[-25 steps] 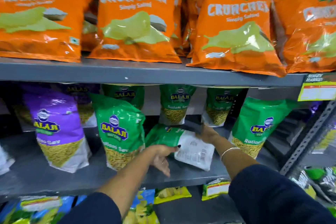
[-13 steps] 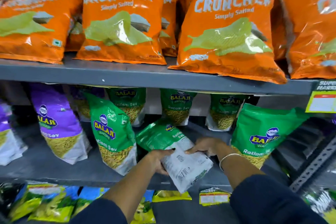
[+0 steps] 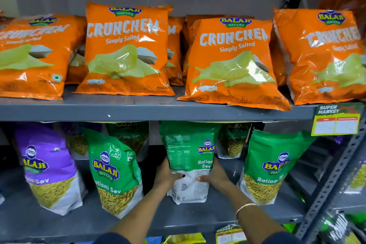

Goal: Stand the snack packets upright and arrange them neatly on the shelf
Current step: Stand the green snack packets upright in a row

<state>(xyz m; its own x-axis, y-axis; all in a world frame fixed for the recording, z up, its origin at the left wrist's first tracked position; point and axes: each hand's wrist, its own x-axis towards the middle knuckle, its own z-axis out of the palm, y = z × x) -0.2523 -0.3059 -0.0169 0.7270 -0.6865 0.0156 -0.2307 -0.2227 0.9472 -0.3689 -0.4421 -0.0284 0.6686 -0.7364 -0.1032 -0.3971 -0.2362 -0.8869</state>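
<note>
A green Ratlami Sev packet [image 3: 188, 152] stands upright on the middle shelf [image 3: 198, 218], its back and side print turned toward me. My left hand [image 3: 165, 176] grips its lower left side and my right hand [image 3: 214, 176] grips its lower right side. Another green sev packet [image 3: 114, 172] leans upright to its left and a third green packet [image 3: 271, 166] stands to its right. A purple sev packet [image 3: 47, 166] stands further left. More green packets [image 3: 233, 140] stand behind in the back row.
Orange Crunchem chip bags [image 3: 126, 49] line the upper shelf [image 3: 158, 110]. A yellow price tag [image 3: 336, 122] hangs at its right end. A perforated steel upright [image 3: 334, 180] slants down the right side. Yellow and green packets [image 3: 182, 239] lie on the shelf below.
The green packet lay flat a second ago. Both hands took hold of it, lifted it and turned it upright. The camera view has tilted upward.
</note>
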